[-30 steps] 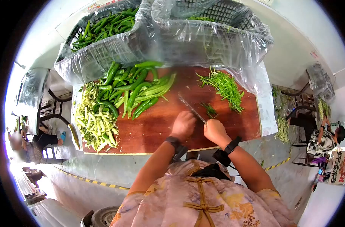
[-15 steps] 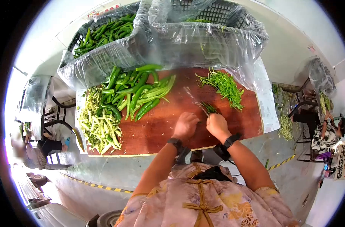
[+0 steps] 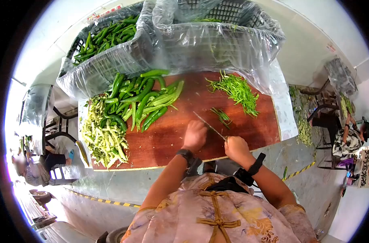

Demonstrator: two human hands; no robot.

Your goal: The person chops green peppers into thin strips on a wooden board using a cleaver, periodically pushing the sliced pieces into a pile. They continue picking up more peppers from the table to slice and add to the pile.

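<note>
My right hand [image 3: 237,147] is closed round the handle of a knife [image 3: 209,126], whose thin blade points up and left over the brown board [image 3: 168,146]. Left of the blade is my left hand [image 3: 195,135], low over the board; its fingers are curled down and blurred, so any held thing is hidden. A small bunch of green pepper strips [image 3: 221,116] lies just beyond the knife. Farther back is a larger heap of cut strips [image 3: 237,93]. On the left are whole green peppers [image 3: 142,95], flattened pepper pieces [image 3: 166,97] and pale pepper cores [image 3: 103,135].
Behind the board stand two plastic-lined crates, the left crate [image 3: 103,71] full of green peppers and the right crate [image 3: 221,44] with some green bits inside. One person [image 3: 38,170] sits at far left, another person [image 3: 348,135] at far right. Scraps [image 3: 304,131] litter the floor.
The knife has come toward me and right, away from the small bunch of strips, which now lies separate on the board. My left hand has shifted slightly left.
</note>
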